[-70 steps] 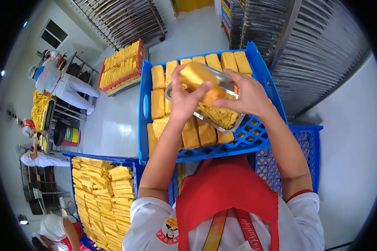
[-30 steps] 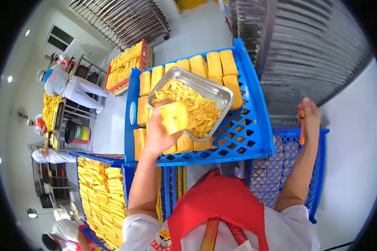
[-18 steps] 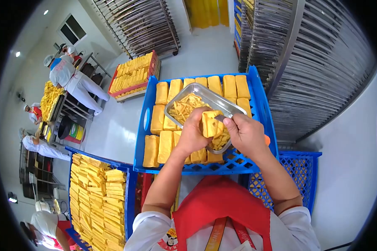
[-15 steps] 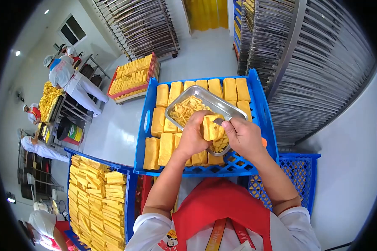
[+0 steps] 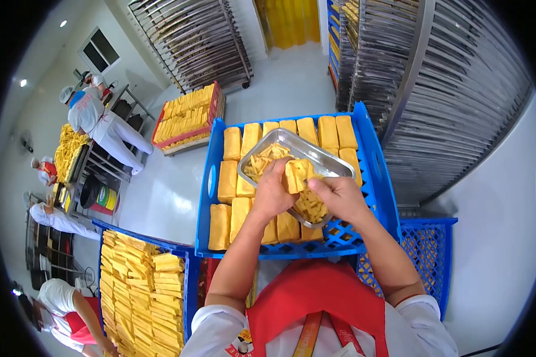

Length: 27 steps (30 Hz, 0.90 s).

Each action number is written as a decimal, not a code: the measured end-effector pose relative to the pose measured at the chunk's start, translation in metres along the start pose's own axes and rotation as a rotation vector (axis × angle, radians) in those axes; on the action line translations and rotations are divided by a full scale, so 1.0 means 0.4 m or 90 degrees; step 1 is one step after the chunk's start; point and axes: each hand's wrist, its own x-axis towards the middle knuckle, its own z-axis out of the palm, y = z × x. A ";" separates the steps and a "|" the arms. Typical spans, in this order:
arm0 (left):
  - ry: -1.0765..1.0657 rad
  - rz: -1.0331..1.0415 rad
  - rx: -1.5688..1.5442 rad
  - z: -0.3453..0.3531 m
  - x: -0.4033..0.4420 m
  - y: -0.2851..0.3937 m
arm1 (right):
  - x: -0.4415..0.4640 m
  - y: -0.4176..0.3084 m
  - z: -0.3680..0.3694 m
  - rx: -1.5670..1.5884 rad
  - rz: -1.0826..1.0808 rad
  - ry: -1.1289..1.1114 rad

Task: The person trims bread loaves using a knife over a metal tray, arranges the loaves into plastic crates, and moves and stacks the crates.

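Note:
My left hand is closed round a small yellow loaf-like block, held over a metal pan. My right hand is closed against the block's right side on a small knife, whose blade is now mostly hidden by the fingers and the block. Beneath both hands the steel pan lies tilted across a blue crate. Yellow trimmings fill its far left part, and more pieces lie at its near end. Rows of whole yellow blocks stand in the crate around and under the pan.
At lower left a blue crate holds stacked yellow slabs. A red crate with more slabs stands on the floor ahead. Tall metal racks line the right, and another rack is at the back. Several co-workers are on the left.
The block has turned in my left hand, and the knife blade seen earlier is now mostly hidden. My right hand has shifted slightly down and left. The view has tilted a little.

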 end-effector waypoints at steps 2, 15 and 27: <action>-0.022 -0.056 -0.011 -0.019 0.010 -0.003 | 0.026 0.008 -0.011 -0.078 0.023 0.060; -0.132 -0.512 -0.964 -0.050 0.043 -0.088 | 0.033 0.003 0.027 -0.189 -0.260 0.181; -0.091 -0.595 -0.808 -0.034 0.078 -0.031 | 0.087 -0.029 0.034 -0.333 -0.449 0.139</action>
